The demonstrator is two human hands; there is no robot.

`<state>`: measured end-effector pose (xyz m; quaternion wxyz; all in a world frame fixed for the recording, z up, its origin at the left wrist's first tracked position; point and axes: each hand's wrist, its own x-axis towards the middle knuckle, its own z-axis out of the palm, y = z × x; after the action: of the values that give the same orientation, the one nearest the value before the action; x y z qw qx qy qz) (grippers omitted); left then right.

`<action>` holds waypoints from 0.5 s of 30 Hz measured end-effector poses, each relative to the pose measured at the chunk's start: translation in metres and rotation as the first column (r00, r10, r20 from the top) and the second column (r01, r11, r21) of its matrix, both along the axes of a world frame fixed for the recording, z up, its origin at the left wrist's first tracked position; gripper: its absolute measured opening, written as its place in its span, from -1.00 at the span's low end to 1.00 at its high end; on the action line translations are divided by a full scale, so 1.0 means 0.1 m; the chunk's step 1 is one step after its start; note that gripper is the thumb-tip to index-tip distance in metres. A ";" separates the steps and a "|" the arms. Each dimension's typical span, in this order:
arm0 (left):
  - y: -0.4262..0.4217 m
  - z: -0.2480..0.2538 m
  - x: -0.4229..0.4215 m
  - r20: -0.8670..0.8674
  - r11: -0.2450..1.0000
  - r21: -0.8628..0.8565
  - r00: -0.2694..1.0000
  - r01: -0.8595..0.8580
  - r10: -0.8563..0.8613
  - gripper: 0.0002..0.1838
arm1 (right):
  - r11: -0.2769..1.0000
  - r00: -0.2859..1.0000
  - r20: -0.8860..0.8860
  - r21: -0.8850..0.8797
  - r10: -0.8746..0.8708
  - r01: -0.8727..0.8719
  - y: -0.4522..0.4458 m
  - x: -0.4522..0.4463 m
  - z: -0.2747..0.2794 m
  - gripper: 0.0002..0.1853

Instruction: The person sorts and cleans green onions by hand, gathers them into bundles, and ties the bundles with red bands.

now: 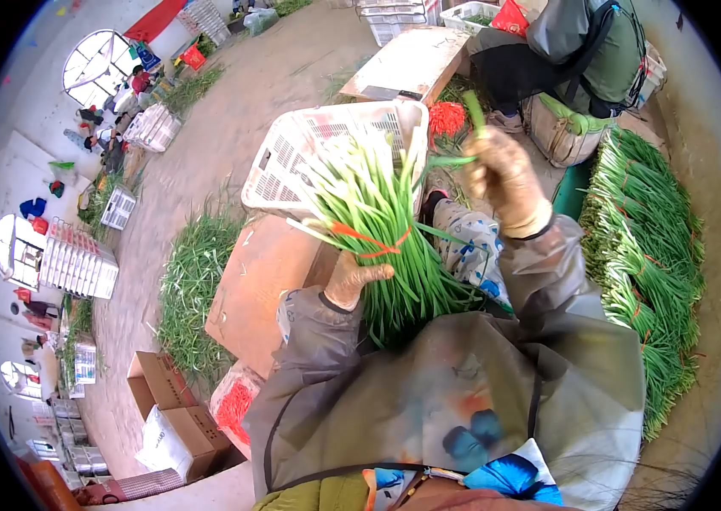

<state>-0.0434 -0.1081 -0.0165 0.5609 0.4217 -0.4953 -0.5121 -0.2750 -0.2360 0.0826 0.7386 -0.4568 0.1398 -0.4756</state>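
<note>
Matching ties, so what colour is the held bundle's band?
The band is orange-red; the head view shows it best.

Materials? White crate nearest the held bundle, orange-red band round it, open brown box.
White crate: looks like smooth moulded plastic, given its regular slotted walls.
Orange-red band: perhaps plastic strip, thin and bright; weave unclear.
Brown box: likely cardboard, matte, with folded flaps.

Daylight glares white through arched windows (92, 68), with fisheye distortion bending the black-rimmed edges
</note>
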 end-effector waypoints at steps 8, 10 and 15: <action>-0.04 0.21 -0.24 0.033 0.987 -0.017 0.987 0.157 -0.156 -0.43 | 0.968 0.665 -0.729 -0.250 -0.163 -0.036 0.28 -0.56 -0.78 -0.33; -0.10 0.37 -0.33 -0.007 0.983 0.025 0.984 0.180 -0.180 -0.40 | 0.809 0.867 -0.434 -0.584 -0.243 -0.065 0.47 -0.19 -1.22 -0.13; -0.46 0.95 -0.91 0.215 0.966 -0.243 0.976 0.091 -0.038 -0.09 | 0.985 0.995 -0.080 -0.167 -0.061 0.046 0.65 0.13 -0.97 -0.30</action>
<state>-0.1347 -0.1544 0.0784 0.5377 0.3823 -0.6258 -0.4160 -0.2620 -0.1708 -0.0148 0.6786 -0.5322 0.1435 -0.4854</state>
